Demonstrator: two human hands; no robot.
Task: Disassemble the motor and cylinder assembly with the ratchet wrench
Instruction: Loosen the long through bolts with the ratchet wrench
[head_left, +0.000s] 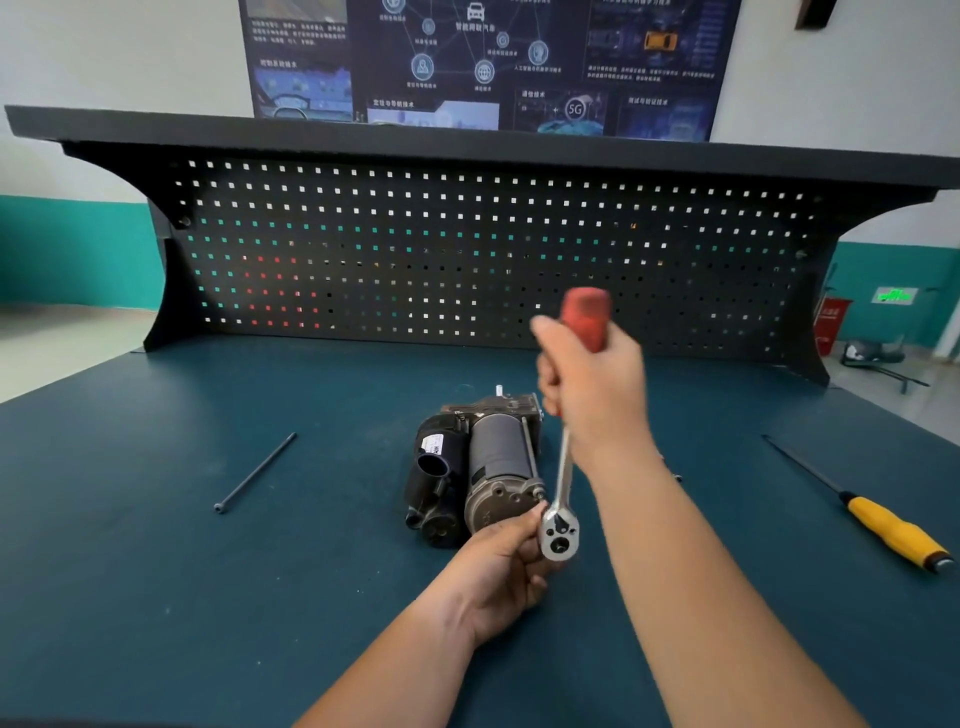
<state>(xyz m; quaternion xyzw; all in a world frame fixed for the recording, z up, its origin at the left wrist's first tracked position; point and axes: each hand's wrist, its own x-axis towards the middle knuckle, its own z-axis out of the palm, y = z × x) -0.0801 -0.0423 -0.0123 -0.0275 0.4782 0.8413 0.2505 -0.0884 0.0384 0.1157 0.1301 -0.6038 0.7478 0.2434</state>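
2 bare hands are working over the dark blue surface (208, 597), and both are holding 1 ratchet wrench (563, 470). 1 motor and cylinder assembly (475, 467) is lying on its side near the middle of the surface, in front of the black pegboard (467, 249). 1 long dark bolt (255, 473) is lying loose well to its left. 1 screwdriver (857, 506) with a yellow handle is lying well to its right. 1 thin rod (530, 452) is running along the cylinder's right flank.

A small white label (434, 444) is showing on the black part of the assembly, but its print is too small to read. On the wall poster (574, 109) behind the pegboard, "5G" is standing out; the rest of the writing is too blurred to make out.

The right hand (592, 395) is wrapping a full, tight grip round the wrench's red handle, which is pointing up and away. The left hand (498, 571) is reaching in from below, its grip narrow, the fingertips pinching the left edge of the chrome wrench head. That head is sitting at the near end of the cylinder, just beside the rod's end.
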